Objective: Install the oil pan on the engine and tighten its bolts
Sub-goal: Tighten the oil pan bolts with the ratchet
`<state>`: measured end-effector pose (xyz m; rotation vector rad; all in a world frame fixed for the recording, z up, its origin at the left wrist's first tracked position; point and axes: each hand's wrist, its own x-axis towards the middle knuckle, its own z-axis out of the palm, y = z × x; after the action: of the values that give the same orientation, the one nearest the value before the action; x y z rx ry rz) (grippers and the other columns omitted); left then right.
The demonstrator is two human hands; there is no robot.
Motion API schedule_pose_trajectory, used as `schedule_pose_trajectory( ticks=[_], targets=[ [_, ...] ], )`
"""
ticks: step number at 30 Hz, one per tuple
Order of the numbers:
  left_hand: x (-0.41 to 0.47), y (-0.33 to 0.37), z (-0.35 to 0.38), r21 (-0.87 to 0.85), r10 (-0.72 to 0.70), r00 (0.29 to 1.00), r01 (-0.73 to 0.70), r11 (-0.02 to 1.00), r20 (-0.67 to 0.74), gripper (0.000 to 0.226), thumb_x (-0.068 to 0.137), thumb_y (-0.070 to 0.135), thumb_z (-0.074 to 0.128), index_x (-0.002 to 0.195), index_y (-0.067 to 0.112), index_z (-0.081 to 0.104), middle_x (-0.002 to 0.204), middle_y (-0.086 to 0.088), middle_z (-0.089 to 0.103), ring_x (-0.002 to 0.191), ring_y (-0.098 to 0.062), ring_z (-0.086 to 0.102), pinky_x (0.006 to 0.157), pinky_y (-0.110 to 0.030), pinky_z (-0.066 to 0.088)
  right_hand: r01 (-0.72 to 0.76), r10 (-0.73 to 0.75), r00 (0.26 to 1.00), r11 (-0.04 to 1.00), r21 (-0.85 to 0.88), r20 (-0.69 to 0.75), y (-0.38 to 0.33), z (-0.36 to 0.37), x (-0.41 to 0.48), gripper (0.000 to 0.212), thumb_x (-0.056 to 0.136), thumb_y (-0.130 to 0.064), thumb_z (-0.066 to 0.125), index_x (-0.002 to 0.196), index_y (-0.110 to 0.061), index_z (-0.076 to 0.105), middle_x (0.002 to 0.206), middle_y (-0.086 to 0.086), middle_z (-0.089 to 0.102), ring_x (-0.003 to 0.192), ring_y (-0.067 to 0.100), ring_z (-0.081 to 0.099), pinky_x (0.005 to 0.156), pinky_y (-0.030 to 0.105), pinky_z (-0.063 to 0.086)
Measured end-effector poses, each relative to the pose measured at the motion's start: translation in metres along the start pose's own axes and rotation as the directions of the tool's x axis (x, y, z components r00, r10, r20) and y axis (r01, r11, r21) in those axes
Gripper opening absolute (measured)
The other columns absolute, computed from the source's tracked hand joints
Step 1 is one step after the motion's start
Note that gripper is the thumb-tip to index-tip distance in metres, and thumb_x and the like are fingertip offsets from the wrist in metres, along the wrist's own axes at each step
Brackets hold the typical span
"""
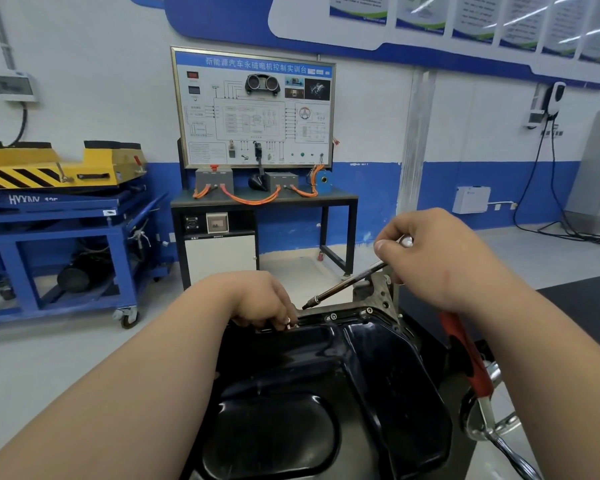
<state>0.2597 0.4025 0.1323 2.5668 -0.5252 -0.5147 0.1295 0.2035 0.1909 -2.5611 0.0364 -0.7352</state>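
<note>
While at the oil pan [326, 375] far rim, left hand [257, 299] tight on a bolt [288, 321], right hand [440, 258] tight around a driver [343, 284].

L hand [260, 299]: fingers [278, 318] curl over far rim of oil pan [326, 393], pinching a small shiny bit [288, 320]; mostly covered, can't tell if bolt or sthg else. R hand [440, 258] wraps top end of the tool [343, 285], so handle type hidden; only knurled shaft + a rounded metal end show. Tool tip too small to ID. Pan's near end cut off by bottom edge. Engine [378, 289] under pan nearly all hidden, just a grey corner shows. Red handle [465, 351]: upper part behind R forearm. Chrome part [489, 427] cut by bottom edge. Training board [253, 109]: small text unreadable. Wall posters [465, 15] cut by top edge, washed out by glare
</note>
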Motion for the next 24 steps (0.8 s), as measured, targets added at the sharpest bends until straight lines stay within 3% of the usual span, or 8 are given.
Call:
schedule_pose_trajectory(
  ticks=[2, 4, 6, 8, 12, 18, 24],
  targets=[
    [0.001, -0.003, -0.001, -0.059, -0.010, 1.000, 0.009, 0.998, -0.025, 0.023, 0.086, 0.008, 0.060, 0.080, 0.025, 0.075, 0.064, 0.008, 0.069, 0.040, -0.007, 0.043, 0.042, -0.018, 0.033, -0.007, 0.007, 1.000, 1.000, 0.000, -0.002, 0.002, -0.001, 0.000, 0.020, 0.088, -0.028, 0.054, 0.069, -0.027, 0.061, 0.061, -0.007, 0.065, 0.057, 0.010, 0.062, 0.053, 0.022, 0.045],
    [0.003, -0.005, 0.000, -0.040, -0.005, 0.999, 0.003, 0.999, -0.054, 0.024, 0.085, 0.008, 0.062, 0.076, 0.027, 0.074, 0.072, 0.005, 0.072, 0.053, -0.012, 0.053, 0.052, -0.024, 0.043, -0.008, 0.008, 1.000, 1.000, -0.005, -0.004, 0.003, -0.002, -0.001, 0.021, 0.088, -0.028, 0.054, 0.068, -0.027, 0.061, 0.060, -0.006, 0.065, 0.056, 0.009, 0.062, 0.052, 0.021, 0.043],
    [0.005, -0.005, 0.001, 0.026, 0.022, 0.995, -0.020, 0.999, -0.093, 0.023, 0.083, 0.012, 0.066, 0.072, 0.032, 0.073, 0.088, 0.007, 0.074, 0.081, -0.015, 0.065, 0.078, -0.030, 0.053, -0.003, 0.003, 1.000, 1.000, -0.017, -0.009, 0.003, -0.002, -0.001, 0.021, 0.088, -0.028, 0.054, 0.068, -0.028, 0.060, 0.061, -0.006, 0.064, 0.059, 0.008, 0.061, 0.054, 0.020, 0.043],
    [0.006, -0.003, 0.002, 0.101, 0.049, 0.991, -0.036, 0.994, -0.124, 0.022, 0.081, 0.015, 0.068, 0.072, 0.035, 0.071, 0.098, 0.010, 0.072, 0.097, -0.011, 0.063, 0.093, -0.030, 0.049, -0.003, 0.003, 1.000, 1.000, -0.023, -0.013, 0.003, -0.003, -0.001, 0.021, 0.088, -0.028, 0.054, 0.068, -0.028, 0.060, 0.061, -0.006, 0.064, 0.061, 0.008, 0.060, 0.055, 0.019, 0.044],
    [0.005, 0.001, 0.005, 0.173, 0.097, 0.988, -0.075, 0.982, -0.122, 0.014, 0.080, 0.024, 0.071, 0.075, 0.037, 0.072, 0.083, 0.020, 0.067, 0.085, -0.002, 0.059, 0.080, -0.023, 0.044, 0.001, -0.001, 1.000, 1.000, -0.007, -0.006, 0.001, -0.004, -0.003, 0.020, 0.087, -0.028, 0.054, 0.068, -0.027, 0.061, 0.061, -0.007, 0.064, 0.060, 0.009, 0.061, 0.058, 0.021, 0.047],
    [0.004, 0.004, 0.008, 0.167, 0.087, 0.993, -0.073, 0.983, -0.077, 0.010, 0.081, 0.029, 0.071, 0.079, 0.039, 0.071, 0.078, 0.020, 0.064, 0.086, -0.007, 0.059, 0.084, -0.026, 0.044, 0.070, -0.070, 0.997, 0.997, -0.010, 0.024, -0.008, -0.006, -0.007, 0.019, 0.086, -0.029, 0.053, 0.068, -0.029, 0.060, 0.057, -0.012, 0.063, 0.060, 0.000, 0.057, 0.055, 0.020, 0.042],
    [0.003, 0.003, 0.007, 0.151, 0.079, 0.995, -0.068, 0.986, -0.068, 0.012, 0.083, 0.025, 0.069, 0.084, 0.037, 0.071, 0.079, 0.024, 0.061, 0.085, -0.005, 0.057, 0.083, -0.023, 0.041, 0.117, -0.114, 0.993, 0.990, -0.074, 0.040, -0.016, -0.005, -0.010, 0.017, 0.086, -0.030, 0.052, 0.071, -0.030, 0.059, 0.073, -0.018, 0.058, 0.071, -0.002, 0.054, 0.057, 0.016, 0.039]
  ],
)
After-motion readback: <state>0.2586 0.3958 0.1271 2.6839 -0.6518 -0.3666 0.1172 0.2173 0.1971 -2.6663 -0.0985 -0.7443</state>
